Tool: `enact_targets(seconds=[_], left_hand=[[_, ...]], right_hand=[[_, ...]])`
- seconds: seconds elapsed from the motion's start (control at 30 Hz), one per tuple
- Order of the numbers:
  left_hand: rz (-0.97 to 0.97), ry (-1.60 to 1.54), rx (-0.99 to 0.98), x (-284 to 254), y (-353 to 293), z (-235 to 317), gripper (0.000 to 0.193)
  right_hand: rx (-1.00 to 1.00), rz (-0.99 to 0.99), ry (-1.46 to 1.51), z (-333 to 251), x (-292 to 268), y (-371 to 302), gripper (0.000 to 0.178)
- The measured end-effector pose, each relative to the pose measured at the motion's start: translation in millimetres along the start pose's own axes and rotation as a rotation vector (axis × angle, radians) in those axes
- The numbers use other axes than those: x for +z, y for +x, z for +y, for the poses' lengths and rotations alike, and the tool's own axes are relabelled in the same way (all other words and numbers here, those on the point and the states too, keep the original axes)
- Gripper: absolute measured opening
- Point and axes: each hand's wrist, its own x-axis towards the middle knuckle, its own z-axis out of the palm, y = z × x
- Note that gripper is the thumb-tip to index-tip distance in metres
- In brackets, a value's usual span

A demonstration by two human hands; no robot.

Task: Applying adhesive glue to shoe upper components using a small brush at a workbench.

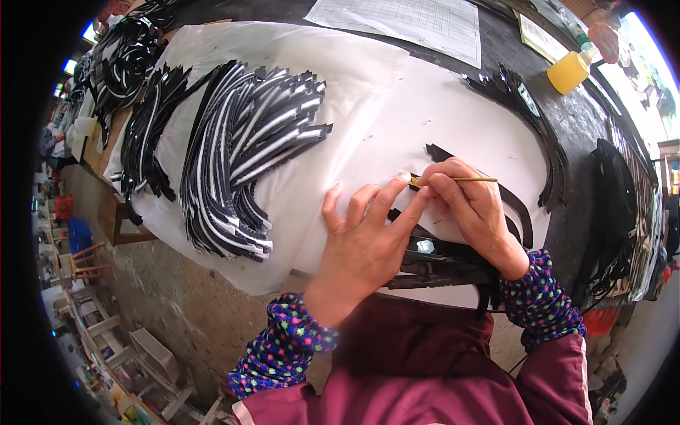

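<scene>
My right hand (467, 202) pinches a thin gold-coloured stick (478, 179), held nearly level, its back end pointing right. A flat yellowish piece (416, 181) shows at the fingertips; whether it belongs to the stick I cannot tell. My left hand (368, 237) lies palm down with fingers spread, its fingertips reaching a dark strip end beside that piece. Under and around my hands are curved black strips (519, 205), partly hidden. Glossy black strips (443, 261) lie along the near table edge, below my hands.
Left of my hands, a large pile of black-and-white strips (227, 152) rests on a translucent white sheet (283, 46). More black strips (549, 152) lie at the right. Beyond are a gridded paper (404, 25) and a yellow bottle (569, 72). A wooden chair (88, 262) stands at far left.
</scene>
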Motion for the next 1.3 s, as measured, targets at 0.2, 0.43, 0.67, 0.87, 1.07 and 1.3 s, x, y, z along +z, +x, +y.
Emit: enact_targets(seconds=[0.2, 0.43, 0.67, 0.87, 1.07, 1.3], left_hand=[[-0.002, 0.038, 0.007, 2, -2, -1, 0.049], [0.002, 0.049, 0.018, 2, 0, 0, 0.05], [0.02, 0.042, 0.015, 0, -2, -1, 0.047], [0.072, 0.009, 0.042, -1, 1, -2, 0.037], [0.135, -0.132, 0.017, 3, 2, -7, 0.042], [0.155, -0.1, 0.048, 4, 2, -10, 0.04]], right_hand=[[-0.142, 0.01, -0.091, 6, 1, 1, 0.021], [-0.117, 0.003, -0.082, 6, -1, 1, 0.013], [-0.101, 0.161, -0.142, -2, -13, -15, 0.012], [-0.432, 0.122, -0.606, 11, -23, -36, 0.019], [-0.464, 0.184, -0.558, 19, -28, -36, 0.017], [-0.391, 0.242, -0.497, 25, -35, -31, 0.009]])
